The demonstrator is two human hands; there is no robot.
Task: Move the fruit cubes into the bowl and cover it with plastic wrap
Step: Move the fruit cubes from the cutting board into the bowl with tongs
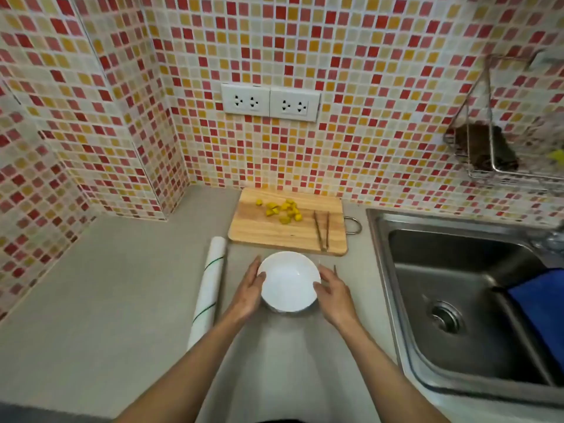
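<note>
A white bowl (288, 280) stands on the grey counter just in front of a wooden cutting board (268, 230). Nothing shows inside the bowl. My left hand (248, 293) cups its left side and my right hand (334, 296) cups its right side, fingers against the rim. Several yellow fruit cubes (283, 210) lie scattered on the far half of the board. A pair of brown chopsticks (323, 229) rests on the board's right part. A roll of plastic wrap (209, 286) lies on the counter to the left of the bowl, running near to far.
A steel sink (464, 300) fills the right side, with a blue cloth (546, 306) over its right edge. A wire rack (494, 148) hangs on the tiled wall above it. Two wall sockets (270, 102) sit above the board. The board's metal handle (354, 225) points toward the sink.
</note>
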